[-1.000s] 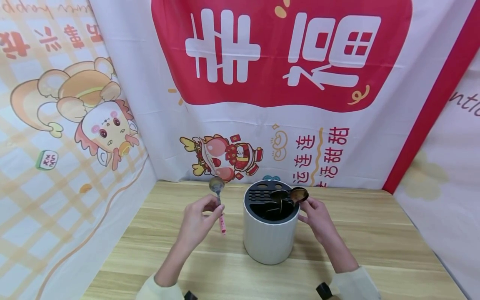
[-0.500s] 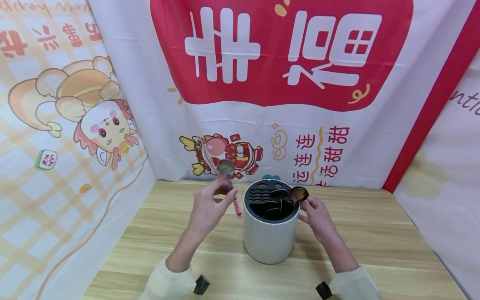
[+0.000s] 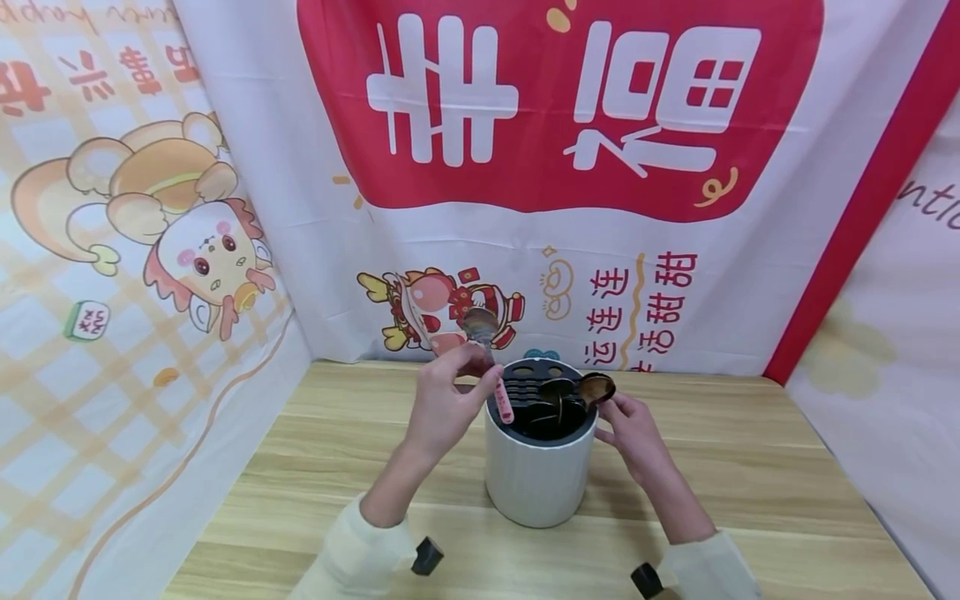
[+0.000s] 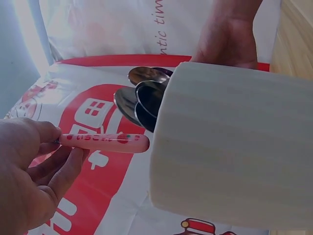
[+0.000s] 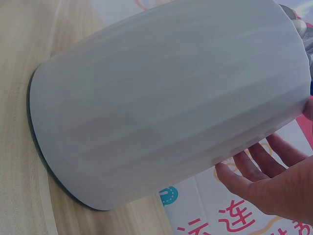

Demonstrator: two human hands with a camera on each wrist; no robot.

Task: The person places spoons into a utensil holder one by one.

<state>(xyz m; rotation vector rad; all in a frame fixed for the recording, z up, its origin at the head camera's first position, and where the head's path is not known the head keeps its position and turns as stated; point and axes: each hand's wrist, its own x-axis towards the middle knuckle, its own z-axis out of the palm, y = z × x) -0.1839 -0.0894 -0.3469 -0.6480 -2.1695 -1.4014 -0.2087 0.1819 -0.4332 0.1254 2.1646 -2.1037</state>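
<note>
My left hand [image 3: 450, 404] pinches a metal spoon by its pink handle [image 4: 110, 142], bowl upward. The spoon's bowl [image 3: 480, 326] points away from me, and the handle's end is over the left rim of a white ribbed cutlery holder [image 3: 536, 483]. In the left wrist view, that end appears close to the rim. My right hand [image 3: 633, 433] rests its fingertips [image 5: 227, 171] against the holder's right side. Several dark, shiny spoons [image 4: 128, 105] stand bowls up in the holder's front opening, one leaning over the right rim.
The holder's dark top [image 3: 517, 371] has slots and round holes. It stands upright on a wooden table [image 3: 360, 417]. A printed white and red cloth [image 3: 450, 225] hangs behind, with more cloth at both sides.
My left hand has carried the spoon rightward and up from beside the holder to over its left rim. The right hand and the holder have stayed in place.
</note>
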